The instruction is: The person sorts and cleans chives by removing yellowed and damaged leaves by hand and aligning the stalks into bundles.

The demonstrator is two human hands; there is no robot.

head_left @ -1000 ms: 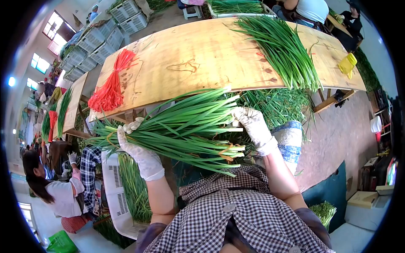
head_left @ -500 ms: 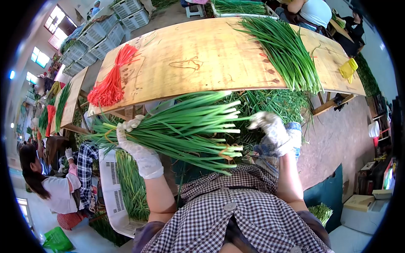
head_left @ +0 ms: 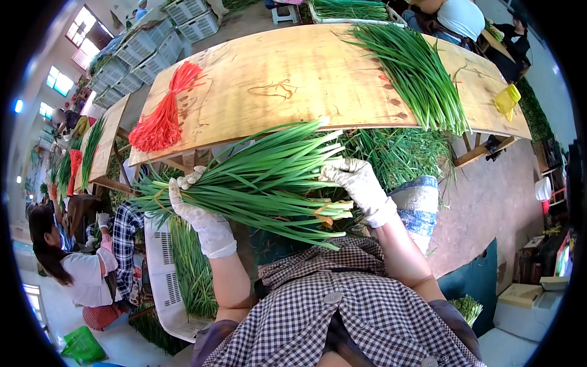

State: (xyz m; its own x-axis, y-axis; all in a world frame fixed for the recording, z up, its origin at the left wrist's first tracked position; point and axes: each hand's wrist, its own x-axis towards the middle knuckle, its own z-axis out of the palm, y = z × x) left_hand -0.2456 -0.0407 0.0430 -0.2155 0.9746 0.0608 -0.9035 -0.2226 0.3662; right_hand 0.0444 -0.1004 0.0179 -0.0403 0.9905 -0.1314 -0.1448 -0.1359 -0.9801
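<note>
My left hand, in a pale glove, is clamping around the leafy side of a bunch of green stalks; the thumb and fingers are closing around it from its left part. My right hand, gloved too, is pinching at the pale stalk ends on the other side, with thumb and fingers together on them. The bunch is hanging in the air between my hands, lying roughly sideways just off the near edge of the wooden table; its pale ends are pointing right, its leaf tips are spreading left, and a brownish strand is showing among the lower ends.

My checked apron is spreading below the bunch; a white crate is standing to the left of my left arm, holding more greens; loose greens are lying below the table's near edge, beyond my right hand.

On the table, red strings are lying at the left end, reaching the near edge; thin brown strands are resting around the middle; a stalk pile is stretching from the far edge to the near edge, right of the middle; a yellow object is sitting by the right end. A person is sitting farther left, beyond the crate.
</note>
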